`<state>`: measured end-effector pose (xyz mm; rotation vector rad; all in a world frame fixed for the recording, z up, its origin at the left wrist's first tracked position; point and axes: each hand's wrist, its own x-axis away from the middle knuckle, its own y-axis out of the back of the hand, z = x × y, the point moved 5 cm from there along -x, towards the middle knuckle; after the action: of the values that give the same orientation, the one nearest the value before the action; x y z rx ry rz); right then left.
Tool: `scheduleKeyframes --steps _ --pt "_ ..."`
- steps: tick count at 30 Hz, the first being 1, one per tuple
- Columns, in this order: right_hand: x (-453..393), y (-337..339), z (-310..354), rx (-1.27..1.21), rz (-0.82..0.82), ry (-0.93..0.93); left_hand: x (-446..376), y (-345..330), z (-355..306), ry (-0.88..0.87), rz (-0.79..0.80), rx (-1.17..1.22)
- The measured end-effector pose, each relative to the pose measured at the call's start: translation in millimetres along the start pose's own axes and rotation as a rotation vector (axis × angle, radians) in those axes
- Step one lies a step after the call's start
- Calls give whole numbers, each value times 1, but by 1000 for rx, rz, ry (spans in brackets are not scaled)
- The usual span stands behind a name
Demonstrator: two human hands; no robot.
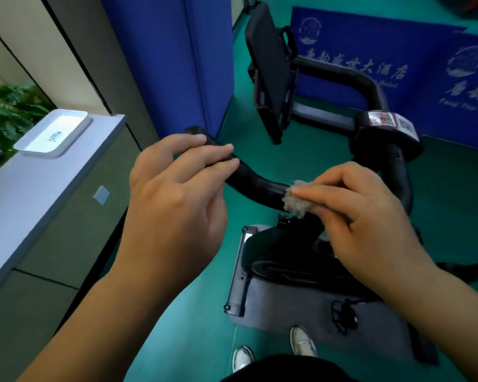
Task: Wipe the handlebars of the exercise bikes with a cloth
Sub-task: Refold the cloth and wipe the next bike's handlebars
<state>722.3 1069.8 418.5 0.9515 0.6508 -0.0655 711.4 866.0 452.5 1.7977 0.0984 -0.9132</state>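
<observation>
Handlebars [260, 188] of a black exercise bike [287, 260] curved across the middle of the view, running from a left grip end under the left hand, through a low bend, and up to a right side wrapped with a printed label [381, 121]. Beyond them stood blue banners [370, 51] with white lettering and a tall blue panel [171, 64], all on a green floor [193, 326]. At the left ran a pale counter [39, 183] carrying 1 white tray [53, 133], with green plants [9, 106] behind it. A black screen holder [271, 70] rose from the bar's centre, seen from its back. Under the bike lay a grey mat [301, 321] with a small tangle of black cord [342, 315] on it. The left hand [174, 199] grasped the left grip, its fingers wrapped over the top of the bar. The right hand [367, 216] pinched a small grey fluffy cloth [297, 199] between thumb and fingers, pressing it against the low bend of the bar. 2 white shoes [301, 343] showed at the bottom edge, 1 on the mat and 1 on the floor.
</observation>
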Motion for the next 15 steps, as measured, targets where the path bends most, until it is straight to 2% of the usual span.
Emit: scheduleKeyframes --steps 3,7,10,13,15 --pt "9 9 -9 2 -28 -88 2 -3 0 13 -2 10" --pt "-18 -17 14 -40 -53 -51 3 -5 0 22 -42 19" --pt "-27 -25 21 -59 -2 -33 3 -4 -1 13 -51 23" --pt "-9 -6 6 -37 68 -15 2 -3 -1 19 -60 18" --pt "4 11 -7 -33 120 -65 1 -4 -2 42 -80 20"
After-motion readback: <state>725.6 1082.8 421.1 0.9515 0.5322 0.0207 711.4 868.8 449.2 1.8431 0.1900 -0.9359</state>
